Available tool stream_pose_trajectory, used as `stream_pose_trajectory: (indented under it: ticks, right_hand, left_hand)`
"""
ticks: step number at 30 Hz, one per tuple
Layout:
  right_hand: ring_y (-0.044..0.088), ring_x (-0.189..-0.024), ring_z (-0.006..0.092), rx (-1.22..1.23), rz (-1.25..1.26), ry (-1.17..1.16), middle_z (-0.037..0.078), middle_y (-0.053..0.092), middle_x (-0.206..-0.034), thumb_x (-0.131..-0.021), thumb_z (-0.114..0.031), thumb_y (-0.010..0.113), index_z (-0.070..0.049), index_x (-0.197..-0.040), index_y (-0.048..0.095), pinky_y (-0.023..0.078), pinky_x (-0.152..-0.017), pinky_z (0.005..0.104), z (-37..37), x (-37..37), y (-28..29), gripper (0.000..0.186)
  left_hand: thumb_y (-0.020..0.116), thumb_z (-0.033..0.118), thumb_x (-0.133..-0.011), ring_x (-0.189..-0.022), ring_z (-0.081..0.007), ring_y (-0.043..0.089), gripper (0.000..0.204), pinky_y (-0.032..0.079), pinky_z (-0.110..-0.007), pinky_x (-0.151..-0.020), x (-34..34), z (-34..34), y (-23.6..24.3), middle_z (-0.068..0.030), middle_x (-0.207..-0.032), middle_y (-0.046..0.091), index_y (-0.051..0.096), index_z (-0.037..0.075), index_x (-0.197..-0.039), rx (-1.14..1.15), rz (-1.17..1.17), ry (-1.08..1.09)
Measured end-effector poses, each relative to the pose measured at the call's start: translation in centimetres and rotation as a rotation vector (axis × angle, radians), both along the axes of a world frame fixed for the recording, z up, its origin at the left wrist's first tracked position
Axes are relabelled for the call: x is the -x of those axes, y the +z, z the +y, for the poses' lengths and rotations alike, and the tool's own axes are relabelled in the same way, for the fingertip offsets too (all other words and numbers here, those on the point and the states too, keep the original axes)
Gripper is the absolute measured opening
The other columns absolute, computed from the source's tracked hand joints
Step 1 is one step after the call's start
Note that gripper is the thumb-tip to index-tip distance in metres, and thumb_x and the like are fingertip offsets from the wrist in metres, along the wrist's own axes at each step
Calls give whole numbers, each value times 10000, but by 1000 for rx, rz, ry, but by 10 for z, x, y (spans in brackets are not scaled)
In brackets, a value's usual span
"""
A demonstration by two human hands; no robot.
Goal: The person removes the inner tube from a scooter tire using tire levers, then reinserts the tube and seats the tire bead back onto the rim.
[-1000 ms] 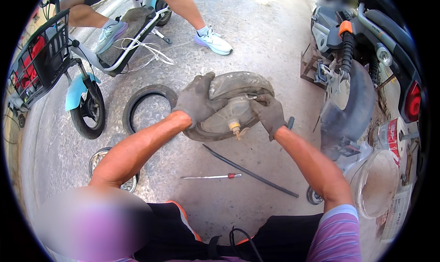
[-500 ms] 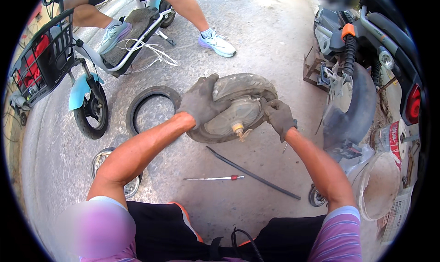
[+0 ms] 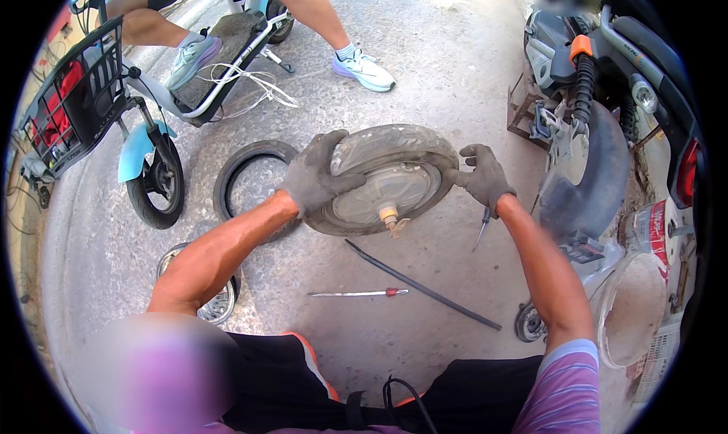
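Note:
A worn wheel with a dusty tyre (image 3: 394, 139) and a hub motor (image 3: 390, 191) is tilted up in front of me, a yellowish axle end facing me. My gloved left hand (image 3: 317, 177) grips its left side, thumb over the sidewall, fingers over the tread. At the right edge, my gloved right hand (image 3: 482, 177) has its thumb by the tyre and its upper fingers raised and curled. A thin tool with a dark handle and metal shaft (image 3: 482, 231) sticks out below that hand, seemingly held in the palm; its grip is partly hidden.
On the ground nearer me lie a black rubber strip (image 3: 421, 284) and a red-ended metal rod (image 3: 360, 294). A loose tyre (image 3: 226, 177) and a spoked rim (image 3: 221, 303) are at left. A scooter (image 3: 148, 165) with a person's legs stands far left; a motorbike (image 3: 595, 161) and bucket (image 3: 629, 309) line the right.
My right hand has moved a little right, its upper fingers lifting off the tyre's edge. My left hand has slid slightly left along the wheel. More of the thin tool shows.

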State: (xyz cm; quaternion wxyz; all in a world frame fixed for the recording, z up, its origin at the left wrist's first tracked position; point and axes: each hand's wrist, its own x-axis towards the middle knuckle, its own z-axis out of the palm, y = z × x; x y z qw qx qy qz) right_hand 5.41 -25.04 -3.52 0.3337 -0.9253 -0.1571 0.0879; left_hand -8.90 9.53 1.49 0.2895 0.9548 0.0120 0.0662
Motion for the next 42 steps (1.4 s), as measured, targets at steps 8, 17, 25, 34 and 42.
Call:
stream_pose_trajectory:
  ticks: [8,17,25,34,42]
  right_hand:
    - [656,-1307,299,-294,319,344,194,669,-1422,-777,-282,959,4,-1587,443,534,-1118,416,32,-4,-9,1002]
    - [716,-1204,296,-231,140,313,213,718,-1331,-797,-334,945,20,-1510,505,565,-1051,409,57,45,6,909]
    - [736,-1175,330,-110,4,246,202,767,-1260,-788,-390,933,-14,-1413,647,565,-1040,418,57,66,40,784]
    - [744,-1135,337,-2,-89,319,205,770,-1218,-747,-356,942,-4,-1362,691,570,-1013,420,34,46,76,752]
    - [719,-1215,284,21,-61,275,212,742,-1296,-767,-281,932,4,-1499,588,550,-1073,394,9,36,70,858]
  left_hand:
    - [938,412,-759,-1346,-388,612,997,479,-461,-1163,45,63,-18,-252,-1431,616,481,3,-1545,75,63,-60]
    - [948,415,-745,-1390,-391,584,1032,464,-462,-1187,47,68,11,-243,-1453,605,467,42,-1579,15,104,-144]
    - [902,426,-739,-1339,-380,633,923,501,-438,-1150,30,59,19,-227,-1414,656,561,32,-1501,-2,120,-93]
    - [928,417,-756,-1365,-366,615,957,494,-438,-1168,17,32,-1,-224,-1445,621,524,43,-1539,-13,182,-173]
    - [907,333,-787,-1410,-393,583,994,478,-466,-1197,-18,-33,28,-242,-1516,573,425,84,-1620,-108,124,-283]
